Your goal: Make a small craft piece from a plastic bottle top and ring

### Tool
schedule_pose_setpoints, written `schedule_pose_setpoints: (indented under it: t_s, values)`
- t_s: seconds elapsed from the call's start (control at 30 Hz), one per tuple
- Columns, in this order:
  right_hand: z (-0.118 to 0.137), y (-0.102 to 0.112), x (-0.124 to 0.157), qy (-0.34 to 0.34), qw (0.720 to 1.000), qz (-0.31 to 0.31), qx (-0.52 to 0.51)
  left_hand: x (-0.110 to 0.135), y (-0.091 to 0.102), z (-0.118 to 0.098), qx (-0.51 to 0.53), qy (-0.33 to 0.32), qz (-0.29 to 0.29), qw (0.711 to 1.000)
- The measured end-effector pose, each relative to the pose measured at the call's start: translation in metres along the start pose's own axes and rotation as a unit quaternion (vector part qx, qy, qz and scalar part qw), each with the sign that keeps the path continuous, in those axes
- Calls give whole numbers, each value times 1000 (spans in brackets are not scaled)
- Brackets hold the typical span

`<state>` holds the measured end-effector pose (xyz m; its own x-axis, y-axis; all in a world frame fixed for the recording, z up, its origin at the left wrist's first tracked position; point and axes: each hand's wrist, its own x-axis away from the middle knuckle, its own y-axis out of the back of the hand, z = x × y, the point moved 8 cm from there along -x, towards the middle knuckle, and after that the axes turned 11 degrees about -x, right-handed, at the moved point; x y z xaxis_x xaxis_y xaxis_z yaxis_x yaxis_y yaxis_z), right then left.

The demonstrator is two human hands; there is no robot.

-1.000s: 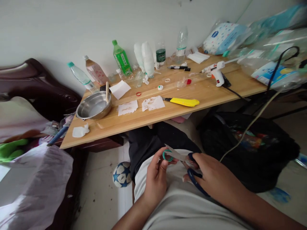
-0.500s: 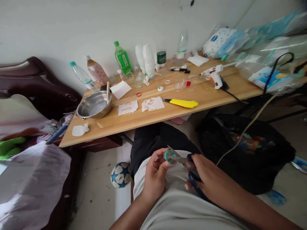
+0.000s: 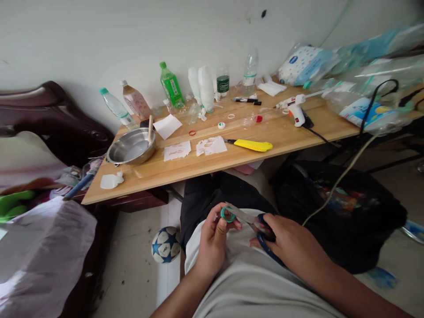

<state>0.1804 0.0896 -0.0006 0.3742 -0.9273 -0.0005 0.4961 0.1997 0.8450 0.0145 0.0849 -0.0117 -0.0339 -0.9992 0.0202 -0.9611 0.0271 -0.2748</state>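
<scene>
My left hand (image 3: 212, 243) is pinching a teal ring (image 3: 222, 216); to its right, my right hand (image 3: 291, 238) is gripping scissors (image 3: 245, 216), seemingly trimming; any next snip is calling for steadiness.

Looking from the head, forward and down, near above left hand (image 3: 212, 243) and right hand (image 3: 293, 238), across table (image 3: 195, 165) to wall (image 3: 99, 39)

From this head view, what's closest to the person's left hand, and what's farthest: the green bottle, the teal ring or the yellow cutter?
1. Teal ring: held in the left hand.
2. Yellow cutter: ahead and right, near the table's front edge.
3. Green bottle: ahead and left, at the back.
</scene>
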Motion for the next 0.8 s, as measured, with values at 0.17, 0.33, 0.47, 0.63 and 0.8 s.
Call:
schedule_pose_setpoints:
  t_s: [0.17,0.33,0.47,0.63,0.8]
  values:
    - [-2,-5,-2,-3,998,23,64,1,-1,9,82,34,-2,996]
    - [-8,-8,-3,-6,998,55,-8,-1,2,5,136,42,-31,989]
    - [-4,-8,2,-3,992,97,-79,-2,2,2,147,47,-37,987]
    - [2,-7,3,-32,984,114,-132,-2,-1,5,136,61,-21,989]
    - [4,-12,-5,-64,983,135,-107,1,-4,16,127,92,-10,988]
